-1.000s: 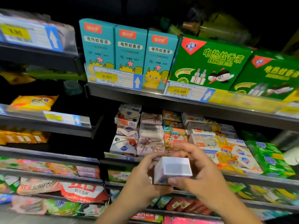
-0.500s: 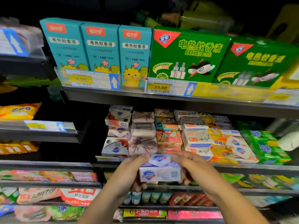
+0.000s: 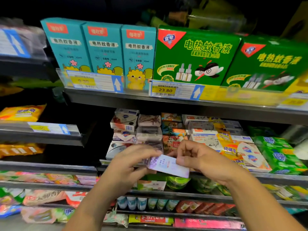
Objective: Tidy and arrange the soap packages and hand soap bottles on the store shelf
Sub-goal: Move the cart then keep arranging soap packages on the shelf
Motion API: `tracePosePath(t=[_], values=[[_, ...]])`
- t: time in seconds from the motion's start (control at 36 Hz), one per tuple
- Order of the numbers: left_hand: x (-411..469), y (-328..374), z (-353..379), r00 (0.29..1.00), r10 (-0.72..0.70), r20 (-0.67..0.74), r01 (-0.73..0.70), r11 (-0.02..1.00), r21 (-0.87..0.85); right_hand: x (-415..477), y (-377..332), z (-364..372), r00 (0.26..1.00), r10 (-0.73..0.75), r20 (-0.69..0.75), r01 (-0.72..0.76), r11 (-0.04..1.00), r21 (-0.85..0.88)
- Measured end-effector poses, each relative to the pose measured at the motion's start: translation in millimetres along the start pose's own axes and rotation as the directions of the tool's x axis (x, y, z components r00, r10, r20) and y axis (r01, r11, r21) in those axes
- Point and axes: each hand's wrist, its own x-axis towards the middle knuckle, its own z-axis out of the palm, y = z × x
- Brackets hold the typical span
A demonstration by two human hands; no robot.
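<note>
A small white and lilac soap box (image 3: 168,165) is held tilted in front of the soap shelf (image 3: 273,176). My left hand (image 3: 133,161) grips its left end and my right hand (image 3: 198,157) pinches its right end. Behind the hands stand stacks of soap boxes: white ones (image 3: 124,125) at the left, brownish patterned ones (image 3: 149,125) beside them, orange ones (image 3: 173,130) in the middle. Further right lie yellow soap packs (image 3: 231,147) and green soap packs (image 3: 276,154). The hands hide the lowest boxes of the middle stacks.
Above, a shelf carries teal boxes (image 3: 103,47) and green boxes (image 3: 196,54) behind price tags (image 3: 166,90). Lower shelves hold bagged goods (image 3: 43,197) and small bottles (image 3: 141,203). A side rack at the left holds yellow packs (image 3: 21,112).
The soap box was turned in my hands, from showing its front face to lying tilted with a narrow side up, and it sits a little higher. The view shifted right.
</note>
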Motion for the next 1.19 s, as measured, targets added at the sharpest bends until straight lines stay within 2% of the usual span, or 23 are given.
tracePosePath(t=[0.08, 0.19, 0.28, 0.36, 0.42, 0.47, 0.56, 0.61, 0.75, 0.81, 0.86, 0.94, 1.14, 1.19], values=[[-5, -5, 0, 0.999, -0.009, -0.04, 0.007, 0.999, -0.043, 7, -1, -6, 0.998, -0.033, 0.052, 0.034, 0.999, -0.025], [-12, -11, -3, 0.972, -0.225, -0.066, 0.224, 0.974, -0.031, 17, -1, -5, 0.992, -0.118, 0.044, 0.123, 0.981, -0.148], [-16, -21, -6, 0.927, -0.37, -0.066, 0.375, 0.92, 0.111, 29, -1, 0, 0.98, -0.19, -0.058, 0.171, 0.956, -0.237], [-23, -44, -5, 0.86, -0.509, -0.046, 0.483, 0.779, 0.401, 42, -6, 7, 0.955, -0.247, -0.164, 0.182, 0.924, -0.335], [-27, -56, 0, 0.831, -0.556, 0.017, 0.45, 0.69, 0.567, 52, -9, 13, 0.942, -0.257, -0.218, 0.15, 0.899, -0.412], [-31, -60, 8, 0.805, -0.588, 0.082, 0.406, 0.646, 0.647, 64, -15, 19, 0.929, -0.301, -0.217, 0.161, 0.854, -0.495], [-32, -58, 14, 0.761, -0.638, 0.117, 0.391, 0.595, 0.702, 82, -25, 35, 0.929, -0.35, -0.122, 0.189, 0.731, -0.655], [-31, -57, 16, 0.748, -0.654, 0.112, 0.396, 0.575, 0.716, 98, -30, 48, 0.928, -0.366, -0.071, 0.217, 0.685, -0.696], [-33, -62, 16, 0.756, -0.643, 0.125, 0.362, 0.569, 0.739, 149, -29, 73, 0.966, -0.258, 0.022, 0.194, 0.662, -0.724], [-39, -65, 9, 0.767, -0.631, 0.114, 0.356, 0.566, 0.744, 167, -33, 92, 0.972, -0.231, 0.045, 0.182, 0.619, -0.764], [-36, -64, 11, 0.767, -0.63, 0.125, 0.354, 0.577, 0.736, 180, -29, 98, 0.973, -0.224, 0.057, 0.176, 0.558, -0.811], [-34, -61, 13, 0.762, -0.635, 0.129, 0.36, 0.581, 0.73, 189, -18, 102, 0.977, -0.206, 0.048, 0.131, 0.41, -0.903], [-38, -63, 13, 0.749, -0.646, 0.15, 0.33, 0.559, 0.761, 185, -8, 98, 0.935, -0.354, -0.014, 0.058, 0.192, -0.98], [-37, -60, 13, 0.741, -0.652, 0.161, 0.318, 0.552, 0.771, 186, -10, 95, 0.936, -0.353, -0.001, 0.064, 0.173, -0.983]])
